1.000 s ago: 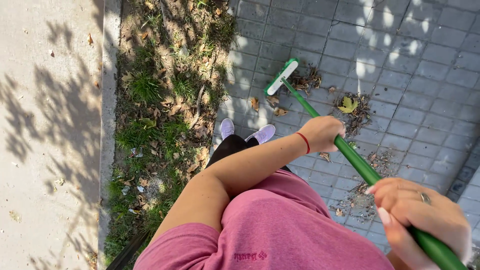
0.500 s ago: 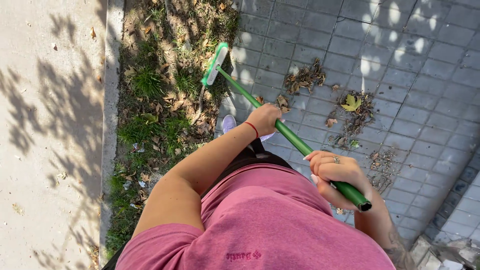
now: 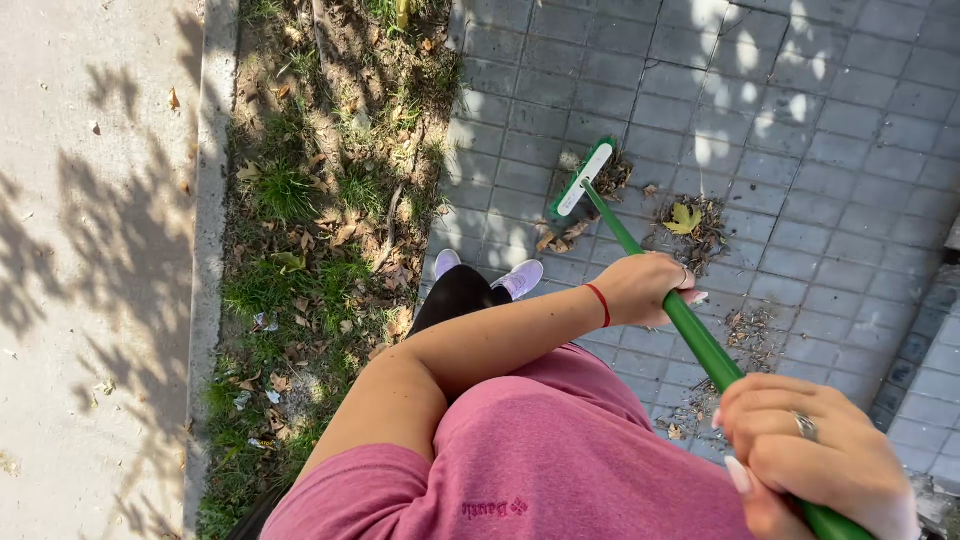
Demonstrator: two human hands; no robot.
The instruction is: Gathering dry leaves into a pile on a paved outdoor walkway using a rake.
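Gripping the green broom (image 3: 690,330), the left hand (image 3: 650,288) is clenching its handle nearer the brush head (image 3: 583,178), the right hand (image 3: 815,455) is clasping the upper end, the handle slanting away toward leaves (image 3: 688,220).

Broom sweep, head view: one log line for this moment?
left hand: grips broom handle | right hand: grips handle end | broom head: on paving, beside leaves
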